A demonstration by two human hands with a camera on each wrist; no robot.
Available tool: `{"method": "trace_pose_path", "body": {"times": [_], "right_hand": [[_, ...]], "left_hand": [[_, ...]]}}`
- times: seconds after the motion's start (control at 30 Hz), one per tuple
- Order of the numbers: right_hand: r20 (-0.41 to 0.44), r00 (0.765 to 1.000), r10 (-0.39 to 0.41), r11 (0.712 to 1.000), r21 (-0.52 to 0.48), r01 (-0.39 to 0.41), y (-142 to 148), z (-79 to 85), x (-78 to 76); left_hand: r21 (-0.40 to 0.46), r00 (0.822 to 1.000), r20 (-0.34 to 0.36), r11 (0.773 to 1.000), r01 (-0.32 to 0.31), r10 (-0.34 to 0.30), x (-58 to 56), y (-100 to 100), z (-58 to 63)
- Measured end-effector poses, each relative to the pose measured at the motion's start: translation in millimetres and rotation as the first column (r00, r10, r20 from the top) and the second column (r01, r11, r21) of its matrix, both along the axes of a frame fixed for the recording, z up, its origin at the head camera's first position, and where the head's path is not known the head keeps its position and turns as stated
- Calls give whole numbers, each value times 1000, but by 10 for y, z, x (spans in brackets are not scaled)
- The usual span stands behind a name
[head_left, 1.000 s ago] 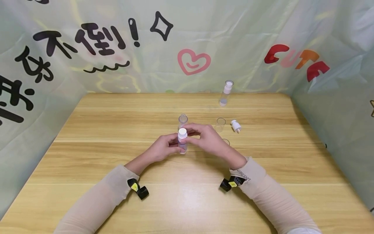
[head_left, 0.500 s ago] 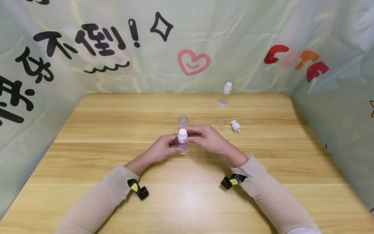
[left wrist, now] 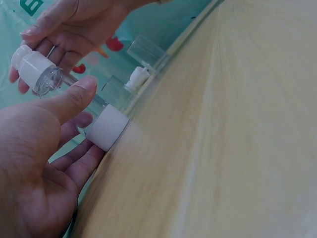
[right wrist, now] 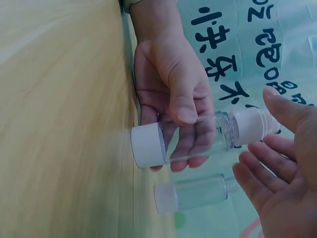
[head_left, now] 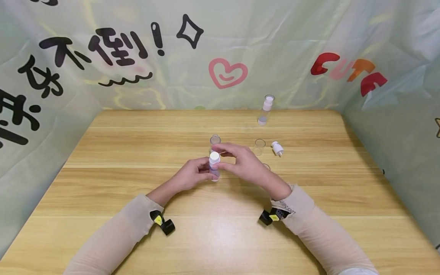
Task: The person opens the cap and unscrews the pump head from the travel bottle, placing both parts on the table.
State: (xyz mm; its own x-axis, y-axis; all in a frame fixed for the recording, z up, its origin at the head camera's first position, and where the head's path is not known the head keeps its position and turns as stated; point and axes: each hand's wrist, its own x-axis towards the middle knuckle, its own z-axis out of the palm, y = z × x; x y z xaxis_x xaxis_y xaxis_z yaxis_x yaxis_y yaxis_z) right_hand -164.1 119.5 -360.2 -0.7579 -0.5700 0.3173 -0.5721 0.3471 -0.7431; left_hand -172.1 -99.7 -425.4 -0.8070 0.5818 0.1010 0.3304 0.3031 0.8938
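A clear pump bottle [right wrist: 198, 136] with a white base stands on the table between the two hands. Its white pump head [head_left: 214, 157] sits on the neck. My left hand [head_left: 192, 174] grips the clear body, thumb on one side and fingers on the other. Around the pump head, my right hand [head_left: 245, 164] holds its thumb and fingers spread; in both wrist views they look slightly apart from it. Just behind stands a second clear bottle [right wrist: 200, 193] with a white base and no pump on it, partly hidden by my right hand in the head view.
A white pump head [head_left: 277, 148] lies on the wooden table [head_left: 220, 229] to the right. Beside it stands a clear cap [head_left: 259, 147]; another clear cap [head_left: 266, 166] is mostly hidden behind my right hand. At the back stands a capped pump bottle [head_left: 264, 110], before a printed curtain [head_left: 275, 46].
My right thumb and fingers closed in on the pump head half a second ago and are spread wider now. My left hand and the bottle have stayed in place.
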Motion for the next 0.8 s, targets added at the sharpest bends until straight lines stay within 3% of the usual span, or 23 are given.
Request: {"method": "trace_pose_path", "body": {"times": [0.37,0.8], "right_hand": [[-154,982,-107,991,62,117,-78,9,104],[-227,961,-156,982,64,175,-179,-53,163]], "left_hand": [[13,1000,9,1000,1,-1,5,3,-4],[6,1000,-5,1000,2,-2,-14,5,-9]]}}
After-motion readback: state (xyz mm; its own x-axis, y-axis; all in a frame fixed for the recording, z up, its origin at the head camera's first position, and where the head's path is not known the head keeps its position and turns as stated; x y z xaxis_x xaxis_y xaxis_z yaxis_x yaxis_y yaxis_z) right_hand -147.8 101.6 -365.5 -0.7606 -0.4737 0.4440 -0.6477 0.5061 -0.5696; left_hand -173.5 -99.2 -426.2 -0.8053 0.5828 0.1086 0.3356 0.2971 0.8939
